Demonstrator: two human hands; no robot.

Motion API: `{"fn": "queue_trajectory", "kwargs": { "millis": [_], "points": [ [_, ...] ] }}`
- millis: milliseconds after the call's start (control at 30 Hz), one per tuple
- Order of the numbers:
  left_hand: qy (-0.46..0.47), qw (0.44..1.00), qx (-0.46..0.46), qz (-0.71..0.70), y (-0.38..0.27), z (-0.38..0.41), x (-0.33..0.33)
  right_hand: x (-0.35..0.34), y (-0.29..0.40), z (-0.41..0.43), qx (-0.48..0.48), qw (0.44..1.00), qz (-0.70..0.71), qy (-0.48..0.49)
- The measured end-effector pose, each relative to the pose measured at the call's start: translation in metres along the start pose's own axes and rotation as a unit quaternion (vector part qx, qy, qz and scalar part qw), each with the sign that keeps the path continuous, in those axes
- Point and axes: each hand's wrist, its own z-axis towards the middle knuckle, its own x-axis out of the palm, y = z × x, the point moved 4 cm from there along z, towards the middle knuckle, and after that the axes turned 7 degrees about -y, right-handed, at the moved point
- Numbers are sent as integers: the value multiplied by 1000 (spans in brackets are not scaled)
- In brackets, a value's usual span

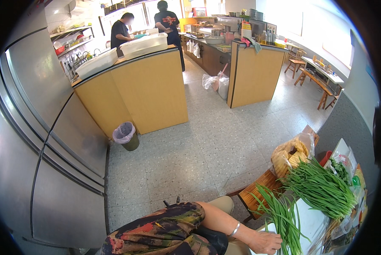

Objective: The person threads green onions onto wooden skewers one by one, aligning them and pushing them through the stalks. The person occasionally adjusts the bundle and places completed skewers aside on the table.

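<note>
My left hand (pixel 266 243), with a silver bangle at the wrist, is low on the right over the near side of a white tabletop (pixel 311 214). Its fingers are curled beside the stems of a smaller bunch of long green leaves (pixel 281 212), probably garlic chives. Whether they grip any stems is hidden. A larger heap of the same greens (pixel 321 188) lies farther along the table, pale stem ends towards the right. My right hand is out of view.
A wooden bench (pixel 261 188) stands against the table, bearing a clear plastic bag of yellowish food (pixel 291 154). A lined waste bin (pixel 126 137) stands by the wooden counter (pixel 152 95). Steel refrigerator doors (pixel 63 178) fill the left. Two people (pixel 118 33) are behind the counter.
</note>
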Motion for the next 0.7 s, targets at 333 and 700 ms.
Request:
{"fn": "queue_trajectory", "kwargs": {
  "millis": [333, 700],
  "points": [
    [37, 999, -16, 8, 0, -4, 9, -2, 20, -2, -12, 1000, 1, -24],
    [40, 999, -8, -10, -2, 0, 4, 1, -50, 1, 59, 998, -3, 4]
  ]
}}
